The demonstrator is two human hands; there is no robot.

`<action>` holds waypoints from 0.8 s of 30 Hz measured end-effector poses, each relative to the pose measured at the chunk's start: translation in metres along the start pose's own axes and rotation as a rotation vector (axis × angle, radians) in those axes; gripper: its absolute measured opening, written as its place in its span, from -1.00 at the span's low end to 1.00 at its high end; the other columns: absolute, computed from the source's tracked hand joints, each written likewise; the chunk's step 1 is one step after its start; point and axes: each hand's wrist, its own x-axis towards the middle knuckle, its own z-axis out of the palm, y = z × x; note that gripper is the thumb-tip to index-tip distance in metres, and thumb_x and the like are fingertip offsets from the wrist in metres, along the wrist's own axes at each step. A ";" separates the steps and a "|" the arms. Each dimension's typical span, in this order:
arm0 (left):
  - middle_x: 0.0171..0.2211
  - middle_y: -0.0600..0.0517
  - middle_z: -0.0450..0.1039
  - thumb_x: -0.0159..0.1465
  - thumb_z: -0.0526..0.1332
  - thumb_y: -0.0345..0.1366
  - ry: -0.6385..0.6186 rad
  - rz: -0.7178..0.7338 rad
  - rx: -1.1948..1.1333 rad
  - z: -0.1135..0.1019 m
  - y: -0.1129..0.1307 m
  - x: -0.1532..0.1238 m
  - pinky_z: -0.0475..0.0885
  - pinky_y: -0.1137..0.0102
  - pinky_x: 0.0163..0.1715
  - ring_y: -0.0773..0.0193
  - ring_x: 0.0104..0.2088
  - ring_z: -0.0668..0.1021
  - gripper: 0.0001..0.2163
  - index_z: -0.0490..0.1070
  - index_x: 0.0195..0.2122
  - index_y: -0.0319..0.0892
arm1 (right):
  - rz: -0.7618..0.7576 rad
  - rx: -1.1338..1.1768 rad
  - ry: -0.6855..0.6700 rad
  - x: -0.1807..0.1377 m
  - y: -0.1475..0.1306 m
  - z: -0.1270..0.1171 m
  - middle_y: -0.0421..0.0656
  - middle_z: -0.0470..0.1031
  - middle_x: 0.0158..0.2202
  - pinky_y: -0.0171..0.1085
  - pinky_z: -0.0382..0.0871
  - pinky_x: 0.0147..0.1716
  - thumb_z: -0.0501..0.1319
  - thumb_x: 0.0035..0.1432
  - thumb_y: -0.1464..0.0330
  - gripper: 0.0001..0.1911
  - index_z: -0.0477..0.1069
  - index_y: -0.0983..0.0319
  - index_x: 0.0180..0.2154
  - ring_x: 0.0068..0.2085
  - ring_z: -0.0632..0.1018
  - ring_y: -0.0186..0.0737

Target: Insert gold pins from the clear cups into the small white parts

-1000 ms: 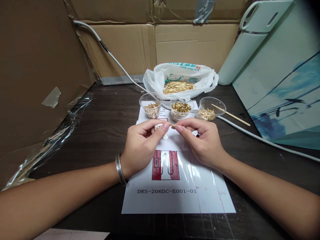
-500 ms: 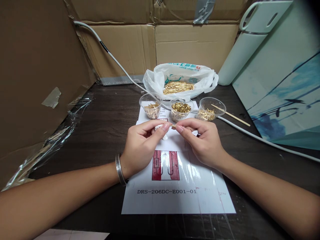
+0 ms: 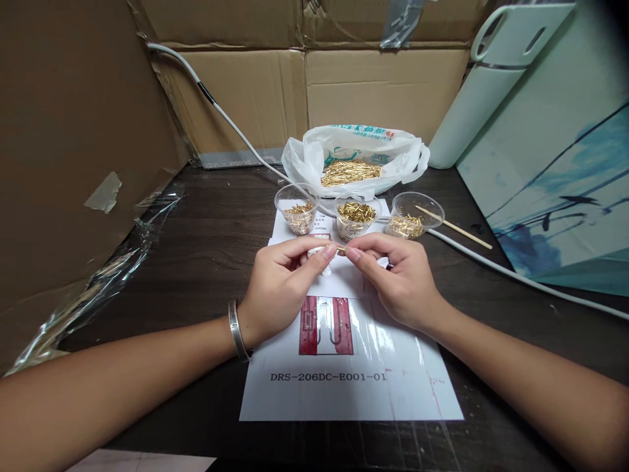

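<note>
Above the printed sheet [image 3: 344, 393], my left hand [image 3: 285, 275] and my right hand [image 3: 398, 275] meet fingertip to fingertip. Between them shows a short gold-coloured metal pin [image 3: 341, 249], pinched by thumb and forefinger from both sides. Whether it is one part or two joined parts is hidden by the fingers. Something white and crumpled [image 3: 326, 269] lies behind my left fingers. Just beyond the hands stand three clear plastic cups: the left cup [image 3: 297, 211], the middle cup [image 3: 358, 216] and the right cup [image 3: 415, 213], each holding small gold pieces.
A white plastic bag [image 3: 403, 160] full of longer gold pins sits behind the cups. One wooden stick [image 3: 466, 233] leans out of the right cup. A white cable [image 3: 531, 282] crosses the table. Cardboard walls [image 3: 230, 98] and a pale green bottle [image 3: 476, 111] stand around.
My left hand has shifted slightly to the right, toward my right hand, and less of the gold pin shows between the fingertips. The right hand stays almost still.
</note>
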 end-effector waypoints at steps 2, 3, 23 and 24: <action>-0.34 -0.02 0.55 0.19 0.23 -0.24 -0.019 -0.004 0.006 0.000 0.000 0.000 0.37 0.44 -0.42 0.29 -0.35 0.51 -0.84 0.56 -0.29 -0.18 | 0.000 -0.014 0.009 0.000 0.000 0.000 -0.24 0.48 -0.47 -0.36 0.28 -0.42 0.19 0.15 0.33 -0.87 0.48 0.23 -0.37 -0.44 0.43 -0.39; -0.34 -0.02 0.55 0.20 0.23 -0.24 -0.034 -0.011 0.007 0.000 0.000 0.001 0.37 0.43 -0.42 0.29 -0.37 0.51 -0.83 0.56 -0.29 -0.18 | 0.000 -0.021 0.016 -0.001 -0.001 0.001 -0.25 0.47 -0.47 -0.36 0.27 -0.43 0.19 0.15 0.33 -0.87 0.48 0.23 -0.37 -0.44 0.43 -0.39; -0.45 0.05 0.39 0.24 0.18 -0.22 -0.128 -0.089 -0.065 0.000 0.000 0.001 0.30 0.51 -0.47 0.41 -0.46 0.38 -0.83 0.44 -0.31 -0.24 | 0.005 -0.059 0.076 -0.002 -0.002 0.003 -0.31 0.28 -0.61 -0.40 0.15 -0.57 0.23 0.09 0.38 -0.91 0.49 0.27 -0.37 -0.57 0.27 -0.47; -0.45 0.05 0.40 0.24 0.18 -0.22 -0.138 -0.091 -0.070 0.000 0.000 0.001 0.30 0.51 -0.46 0.41 -0.45 0.38 -0.82 0.44 -0.30 -0.24 | 0.011 -0.059 0.098 -0.002 -0.002 0.004 -0.32 0.27 -0.62 -0.40 0.15 -0.57 0.24 0.09 0.37 -0.90 0.49 0.26 -0.36 -0.58 0.26 -0.48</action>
